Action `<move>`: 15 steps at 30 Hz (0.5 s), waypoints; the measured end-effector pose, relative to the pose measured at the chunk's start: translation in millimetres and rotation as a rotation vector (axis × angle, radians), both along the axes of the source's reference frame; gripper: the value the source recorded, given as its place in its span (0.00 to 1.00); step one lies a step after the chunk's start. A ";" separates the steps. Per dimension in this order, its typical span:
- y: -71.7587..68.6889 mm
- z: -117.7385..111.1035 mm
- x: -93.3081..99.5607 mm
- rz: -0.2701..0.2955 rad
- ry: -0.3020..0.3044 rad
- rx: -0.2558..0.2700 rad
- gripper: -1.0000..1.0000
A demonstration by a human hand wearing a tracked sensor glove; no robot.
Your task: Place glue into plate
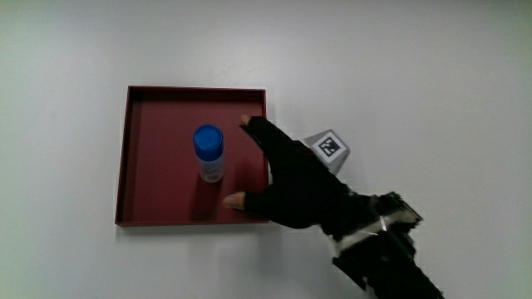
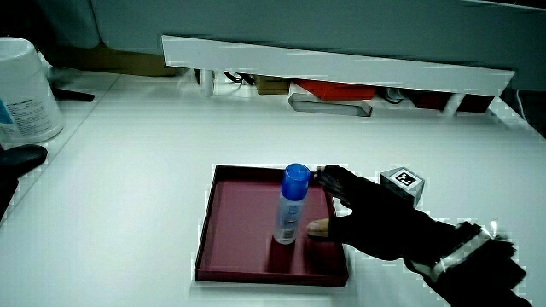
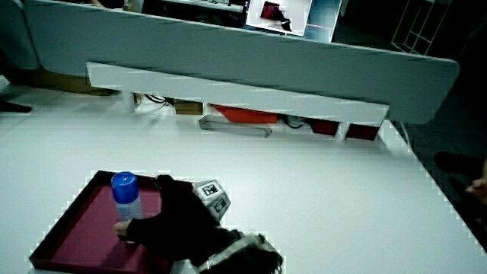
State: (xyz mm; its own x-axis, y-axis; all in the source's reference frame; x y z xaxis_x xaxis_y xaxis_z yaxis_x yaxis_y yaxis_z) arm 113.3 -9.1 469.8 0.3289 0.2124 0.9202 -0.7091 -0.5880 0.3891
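Observation:
A glue bottle (image 1: 209,154) with a blue cap stands upright inside the dark red square plate (image 1: 158,124). The same bottle (image 2: 292,203) (image 3: 125,196) shows in both side views, standing in the plate (image 2: 230,247) (image 3: 68,228). The gloved hand (image 1: 291,178) reaches over the plate's edge beside the bottle, its fingers spread and apart from it, holding nothing. In both side views the hand (image 2: 375,217) (image 3: 175,217) sits beside the bottle with a gap between them. The patterned cube (image 1: 329,149) rides on the hand's back.
A low white partition (image 2: 341,64) runs along the table's edge away from the person. A white container (image 2: 26,85) stands at the table's edge in a side view, with a dark object (image 2: 21,158) nearer to the person than it.

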 end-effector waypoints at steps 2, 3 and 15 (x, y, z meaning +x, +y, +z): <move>3.4 -9.8 8.3 -0.009 -0.016 -0.014 0.00; 3.9 -12.0 12.9 -0.018 -0.006 -0.007 0.00; 25.5 -34.7 62.4 -0.027 -0.105 0.116 0.00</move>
